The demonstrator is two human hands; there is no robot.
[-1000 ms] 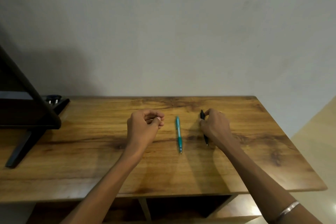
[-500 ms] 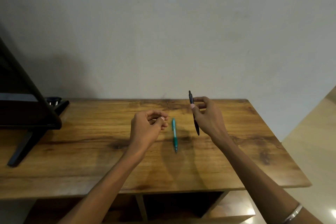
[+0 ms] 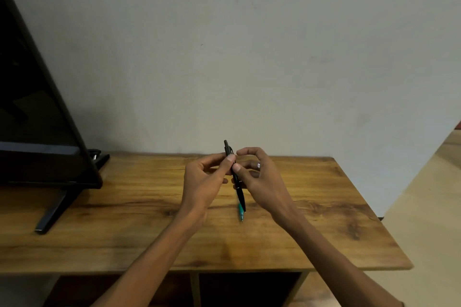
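A black pen (image 3: pixel 240 193) is held nearly upright above the wooden table (image 3: pixel 311 227), its clicker end up and its tip down. My left hand (image 3: pixel 204 182) pinches its upper part between thumb and fingers. My right hand (image 3: pixel 262 179), with a ring on one finger, pinches the pen's middle from the right. A teal pen (image 3: pixel 241 212) lies on the table beneath; my hands and the black pen hide most of it.
A dark flat screen (image 3: pixel 37 119) on a black stand (image 3: pixel 53 209) fills the left of the table. A small black object (image 3: pixel 94 152) sits behind the stand. A plain wall rises behind the table, open shelves lie below it, and the floor shows at the right.
My right hand has lifted the black pen off the table and carried it left, above the teal pen. My left hand has come across and taken hold of the pen's upper part.
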